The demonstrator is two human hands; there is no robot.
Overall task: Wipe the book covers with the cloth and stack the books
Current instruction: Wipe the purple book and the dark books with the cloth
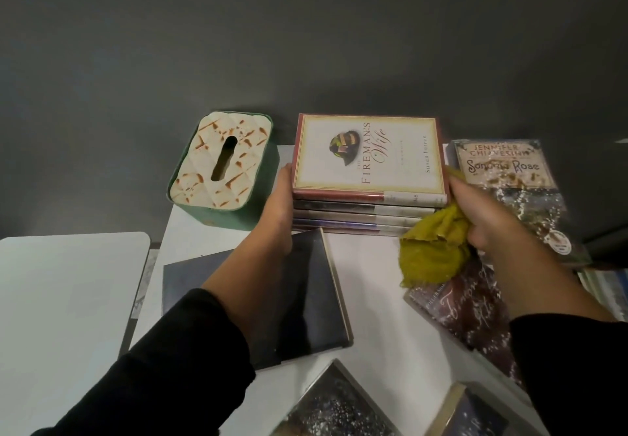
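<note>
A stack of several books [360, 215] stands at the back of the white table [370, 299]. Its top book is a white-covered one with a red border [368, 155]. My left hand [277, 211] lies flat against the stack's left side, fingers straight. My right hand [482, 211] is at the stack's right side and grips a crumpled yellow-green cloth [431, 249], which hangs down over the table. A dark book [306, 299] lies flat under my left forearm.
A green tissue box [221, 170] with a cream patterned lid stands left of the stack. More books lie at the right: a glossy one [509, 191] by the wall, a dark red one [469, 310], and two [333, 405] at the near edge. A second white surface [68, 299] is at the left.
</note>
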